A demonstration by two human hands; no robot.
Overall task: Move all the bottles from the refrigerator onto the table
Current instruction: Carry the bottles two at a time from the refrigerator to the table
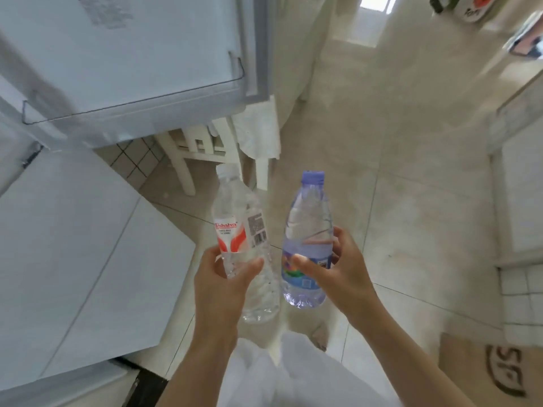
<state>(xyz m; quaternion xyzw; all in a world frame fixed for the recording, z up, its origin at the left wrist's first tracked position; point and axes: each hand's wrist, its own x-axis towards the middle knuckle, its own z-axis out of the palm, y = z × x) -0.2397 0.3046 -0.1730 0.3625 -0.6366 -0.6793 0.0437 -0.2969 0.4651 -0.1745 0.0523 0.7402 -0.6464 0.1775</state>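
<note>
While both arms reach up from the bottom edge of the frame, each hand carries one bottle at centre frame, above the tiled floor (411,171). The left hand (223,277) grips the clear bottle (241,230) with the red-and-white label; its thumb wraps the front, and the other fingers are hidden behind the bottle. The right hand (338,265) grips the blue-tinted bottle (308,230) with the blue cap, thumb across the label and fingers curled round the far side. Both bottles tilt slightly, caps toward the top of the frame, close together but apart.

The open refrigerator door (123,63) fills the upper left; its shelf rail is visible, and the refrigerator interior is cut off by the left edge. A white chair (202,148) stands partly hidden behind the door. A cardboard box (484,374) is cut off at the lower right. Objects at the upper right are blurred and cannot be identified.
</note>
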